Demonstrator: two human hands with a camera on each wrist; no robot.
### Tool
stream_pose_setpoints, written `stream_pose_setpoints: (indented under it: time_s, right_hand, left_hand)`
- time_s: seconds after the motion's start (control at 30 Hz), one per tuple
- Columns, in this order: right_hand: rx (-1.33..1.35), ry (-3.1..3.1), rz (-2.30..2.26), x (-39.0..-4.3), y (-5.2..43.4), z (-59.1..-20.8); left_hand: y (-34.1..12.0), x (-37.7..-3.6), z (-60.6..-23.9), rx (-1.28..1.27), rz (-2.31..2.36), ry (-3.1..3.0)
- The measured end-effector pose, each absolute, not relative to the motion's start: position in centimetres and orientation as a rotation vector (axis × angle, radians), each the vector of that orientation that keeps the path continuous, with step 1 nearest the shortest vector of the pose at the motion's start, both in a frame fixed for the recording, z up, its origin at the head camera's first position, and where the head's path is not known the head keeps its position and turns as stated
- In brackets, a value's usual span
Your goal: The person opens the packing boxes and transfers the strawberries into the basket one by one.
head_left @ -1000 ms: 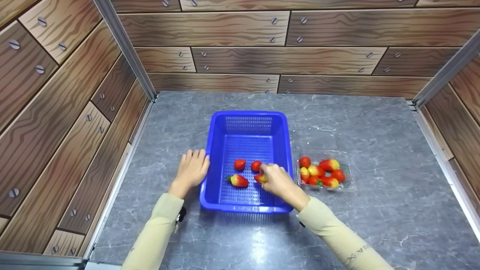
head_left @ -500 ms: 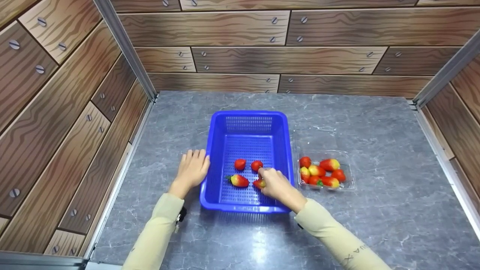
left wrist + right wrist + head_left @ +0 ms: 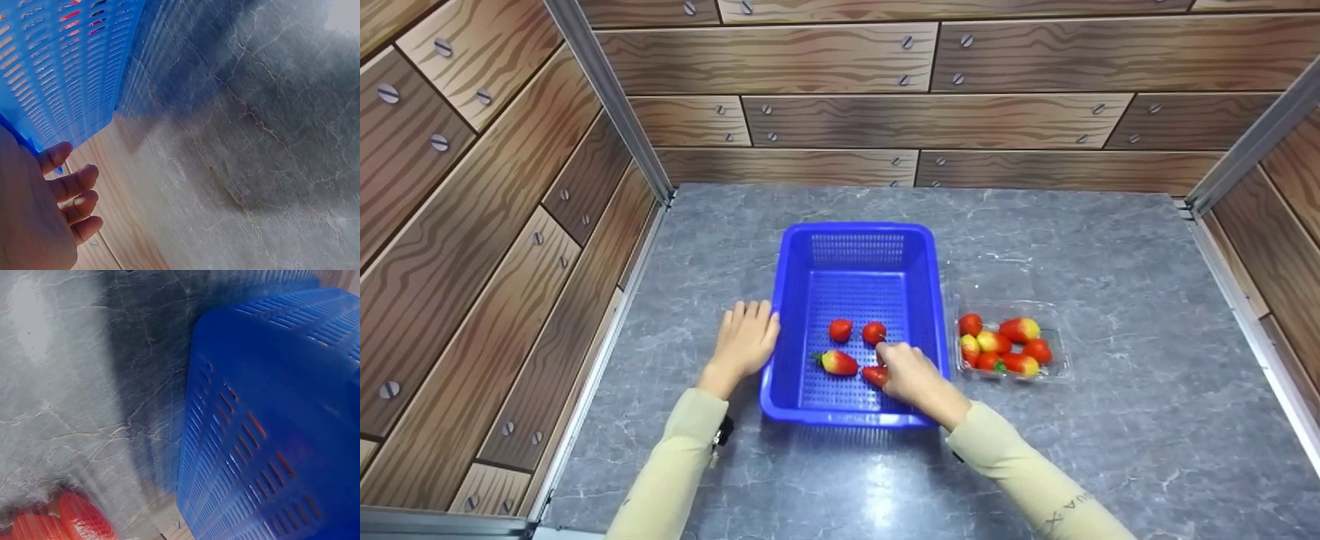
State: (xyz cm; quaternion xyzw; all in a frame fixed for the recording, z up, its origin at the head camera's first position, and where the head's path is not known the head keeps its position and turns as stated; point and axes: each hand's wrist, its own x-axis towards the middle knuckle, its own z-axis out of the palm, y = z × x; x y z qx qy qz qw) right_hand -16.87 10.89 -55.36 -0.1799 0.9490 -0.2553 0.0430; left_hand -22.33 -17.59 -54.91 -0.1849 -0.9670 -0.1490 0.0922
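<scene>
one red strawberry [image 3: 874,376], nearer the front of the blue basket [image 3: 851,418] than a second ago, seemingly settling beside a green-stemmed strawberry [image 3: 839,363], pinched by right hand [image 3: 916,375], fingertips hidden; left hand [image 3: 744,337], fingers straight, touching the basket

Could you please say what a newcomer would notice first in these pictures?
Probably the central blue basket holding four fruits, one partly under the right hand. Next, the clear box of more fruit to the basket's right, then the left hand against its left rim.
</scene>
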Motion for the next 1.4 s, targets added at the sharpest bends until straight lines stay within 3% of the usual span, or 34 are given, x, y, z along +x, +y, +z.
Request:
stream_pose_setpoints:
  time_s: [0.83, 1.4]
  right_hand:
    - [-0.546, 2.876, -0.775, -16.0, 10.8, -55.2]
    - [-0.503, 2.896, -0.757, -16.4, 10.9, -52.6]
  left_hand:
    - [-17.6, -22.2, -55.0, -0.514, -0.469, -2.939]
    - [-17.5, -22.2, -54.7, -0.549, -0.429, -2.87]
